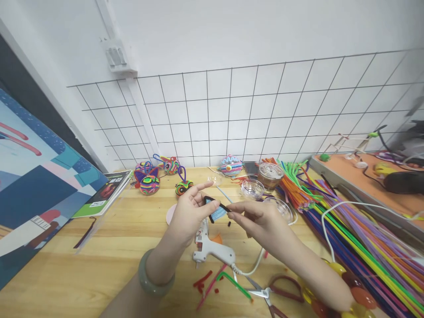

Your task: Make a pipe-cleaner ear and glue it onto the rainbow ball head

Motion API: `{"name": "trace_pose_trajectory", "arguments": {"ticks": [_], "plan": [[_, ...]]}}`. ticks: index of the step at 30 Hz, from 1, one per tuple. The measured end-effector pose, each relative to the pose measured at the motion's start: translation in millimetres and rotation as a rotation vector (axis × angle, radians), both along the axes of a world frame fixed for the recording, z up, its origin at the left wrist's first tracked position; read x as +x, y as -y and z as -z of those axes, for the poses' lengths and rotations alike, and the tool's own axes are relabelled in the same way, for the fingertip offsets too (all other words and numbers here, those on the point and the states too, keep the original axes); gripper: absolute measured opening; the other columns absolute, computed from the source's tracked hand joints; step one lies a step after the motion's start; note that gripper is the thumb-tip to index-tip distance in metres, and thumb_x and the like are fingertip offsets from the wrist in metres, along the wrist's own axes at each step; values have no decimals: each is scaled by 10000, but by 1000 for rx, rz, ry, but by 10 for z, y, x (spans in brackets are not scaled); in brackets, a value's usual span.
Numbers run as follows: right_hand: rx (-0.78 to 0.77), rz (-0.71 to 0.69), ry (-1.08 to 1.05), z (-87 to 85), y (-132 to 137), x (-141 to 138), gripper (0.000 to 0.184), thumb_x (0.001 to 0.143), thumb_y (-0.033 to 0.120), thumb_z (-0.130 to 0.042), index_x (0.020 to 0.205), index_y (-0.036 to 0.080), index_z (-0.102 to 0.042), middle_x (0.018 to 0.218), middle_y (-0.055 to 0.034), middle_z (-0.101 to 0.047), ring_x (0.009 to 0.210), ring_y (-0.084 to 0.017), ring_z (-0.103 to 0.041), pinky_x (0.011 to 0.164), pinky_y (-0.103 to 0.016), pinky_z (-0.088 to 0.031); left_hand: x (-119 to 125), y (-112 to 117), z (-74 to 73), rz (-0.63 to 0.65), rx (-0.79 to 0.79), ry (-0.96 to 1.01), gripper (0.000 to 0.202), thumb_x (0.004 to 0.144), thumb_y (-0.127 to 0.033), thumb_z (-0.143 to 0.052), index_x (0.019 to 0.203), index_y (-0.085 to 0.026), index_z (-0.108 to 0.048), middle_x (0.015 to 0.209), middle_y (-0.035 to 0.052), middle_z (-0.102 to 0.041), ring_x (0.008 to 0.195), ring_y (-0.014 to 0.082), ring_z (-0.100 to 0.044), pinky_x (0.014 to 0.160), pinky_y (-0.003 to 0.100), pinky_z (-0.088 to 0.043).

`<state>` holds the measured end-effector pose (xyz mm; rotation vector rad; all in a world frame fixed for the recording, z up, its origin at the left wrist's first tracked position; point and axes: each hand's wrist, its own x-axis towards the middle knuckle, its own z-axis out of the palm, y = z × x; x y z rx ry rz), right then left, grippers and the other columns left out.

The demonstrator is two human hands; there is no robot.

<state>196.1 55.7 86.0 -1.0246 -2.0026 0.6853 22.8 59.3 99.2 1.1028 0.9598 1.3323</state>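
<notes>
A small light-blue piece edged with a black strip point(218, 214), seemingly made of pipe cleaner, is held up between both hands above the table. My left hand point(188, 214) pinches its left part between thumb and fingers. At the right end, the thumb and forefinger of my right hand point(261, 221) close on the black edge. Just below lies a white glue gun point(217, 252), its cord curving right. Nearer to me are a bent green pipe cleaner point(235, 285), red scraps point(202, 280) and scissors point(265, 293) with dark red handles.
Colourful wrapped ornaments point(149, 184) and a striped ball point(231, 166) line the back by the wire grid point(218, 106). Clear bowls point(252, 189) stand behind my right hand. Bundled pipe cleaners point(351, 234) cover the right side; a magazine point(102, 194) lies left.
</notes>
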Motion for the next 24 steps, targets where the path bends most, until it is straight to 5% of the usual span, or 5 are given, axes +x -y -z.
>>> {"name": "trace_pose_trajectory", "arguments": {"ticks": [18,24], "plan": [[-222,-62,52,-65,20,20,275,858,330,-494,731,161,-670,616,-5,-611,519,-105,-452,467,-210,-332,104,77,-2,6,16,-120,484,641,-154,-682,1102,-133,-536,672,-24,-586,611,93,-539,587,220,-425],[-236,-166,194,-203,-15,194,264,858,321,-487,729,155,-647,611,0,-555,541,-107,-437,485,-211,-329,166,119,36,125,-3,-140,574,633,-164,-702,1162,-142,-480,747,-8,-591,659,103,-561,609,229,-440]]}}
